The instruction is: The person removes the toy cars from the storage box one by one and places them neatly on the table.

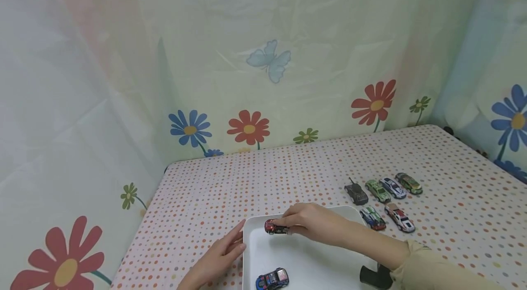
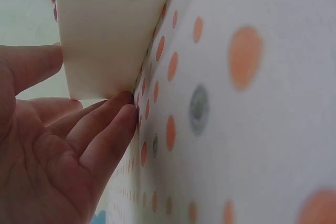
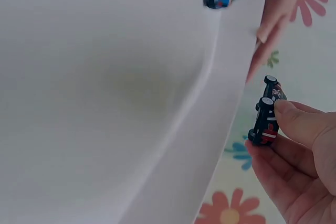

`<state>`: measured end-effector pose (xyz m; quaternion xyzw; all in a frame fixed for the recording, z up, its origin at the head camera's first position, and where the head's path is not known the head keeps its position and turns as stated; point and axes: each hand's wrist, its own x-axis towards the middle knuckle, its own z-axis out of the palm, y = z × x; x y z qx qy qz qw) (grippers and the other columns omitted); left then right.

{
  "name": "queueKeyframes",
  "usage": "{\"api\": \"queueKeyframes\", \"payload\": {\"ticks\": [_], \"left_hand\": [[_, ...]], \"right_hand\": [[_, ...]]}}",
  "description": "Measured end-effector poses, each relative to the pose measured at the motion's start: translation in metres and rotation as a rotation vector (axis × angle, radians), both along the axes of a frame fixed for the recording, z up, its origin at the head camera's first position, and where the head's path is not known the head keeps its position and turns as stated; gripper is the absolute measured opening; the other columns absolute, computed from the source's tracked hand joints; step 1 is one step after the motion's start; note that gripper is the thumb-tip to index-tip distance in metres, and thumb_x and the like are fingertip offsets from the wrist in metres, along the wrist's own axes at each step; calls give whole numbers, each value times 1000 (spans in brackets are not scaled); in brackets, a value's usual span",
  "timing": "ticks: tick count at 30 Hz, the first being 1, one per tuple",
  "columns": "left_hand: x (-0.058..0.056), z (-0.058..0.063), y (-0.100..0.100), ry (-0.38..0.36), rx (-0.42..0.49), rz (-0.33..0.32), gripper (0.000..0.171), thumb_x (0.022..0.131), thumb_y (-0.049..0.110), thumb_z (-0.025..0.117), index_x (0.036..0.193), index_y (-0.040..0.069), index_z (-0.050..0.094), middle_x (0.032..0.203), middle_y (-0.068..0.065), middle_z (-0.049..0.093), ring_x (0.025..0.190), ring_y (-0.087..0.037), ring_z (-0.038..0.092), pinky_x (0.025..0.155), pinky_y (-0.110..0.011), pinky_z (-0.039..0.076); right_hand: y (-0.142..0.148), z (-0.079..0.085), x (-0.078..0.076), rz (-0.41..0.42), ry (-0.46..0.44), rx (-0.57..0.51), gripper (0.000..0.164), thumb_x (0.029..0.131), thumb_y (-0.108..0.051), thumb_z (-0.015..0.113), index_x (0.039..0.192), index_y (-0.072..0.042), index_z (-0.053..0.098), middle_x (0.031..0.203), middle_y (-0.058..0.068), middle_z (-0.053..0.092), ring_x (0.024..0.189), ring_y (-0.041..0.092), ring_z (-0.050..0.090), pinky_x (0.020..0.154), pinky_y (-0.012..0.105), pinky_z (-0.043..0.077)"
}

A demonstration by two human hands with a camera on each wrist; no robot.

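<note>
My right hand [image 1: 314, 221] pinches a red and black toy car [image 1: 276, 227] over the far left corner of a white tray [image 1: 304, 253]. In the right wrist view the toy car [image 3: 268, 113] is between thumb and fingers, its wheels turned towards the tray. My left hand [image 1: 218, 255] rests at the tray's left side, its fingers straight; in the left wrist view the thumb and fingertips touch the tray's outer wall [image 2: 105, 35]. A blue toy car [image 1: 272, 279] lies inside the tray at the near left.
Right of the tray, on the dotted tablecloth [image 1: 214, 189], are a dark toy tank [image 1: 356, 193] and several toy cars, among them a green one [image 1: 377, 190] and a white and red one [image 1: 400, 217]. A flowered curtain [image 1: 230, 75] hangs behind the table.
</note>
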<state>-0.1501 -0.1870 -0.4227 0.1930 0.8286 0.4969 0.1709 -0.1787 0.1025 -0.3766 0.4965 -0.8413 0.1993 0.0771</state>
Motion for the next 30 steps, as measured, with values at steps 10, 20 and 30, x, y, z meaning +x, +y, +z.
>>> {"api": "queueKeyframes", "payload": {"ticks": [10, 20, 30], "left_hand": [[-1, 1, -1, 9, 18, -13, 60, 100, 26, 47, 148, 2, 20, 137, -28, 39, 119, -36, 48, 92, -37, 47], [-2, -1, -2, -9, 40, -5, 62, 100, 26, 48, 148, 1, 20, 137, -28, 40, 119, -37, 47, 90, -36, 48], [-1, -2, 0, -5, 52, -14, 62, 100, 27, 48, 148, 1, 20, 136, -28, 40, 120, -37, 47, 91, -36, 47]], "right_hand": [[51, 12, -7, -166, 61, -16, 41, 79, -3, 73, 119, -11, 66, 98, 3, 67, 84, 15, 63, 65, 21, 54], [78, 20, -5, -301, 41, -5, 39, 80, -5, 73, 118, -11, 67, 97, 2, 66, 82, 15, 63, 62, 22, 54], [105, 18, 1, -424, 34, 30, 39, 81, -5, 71, 119, -10, 66, 101, 5, 66, 85, 19, 63, 64, 27, 55]]}}
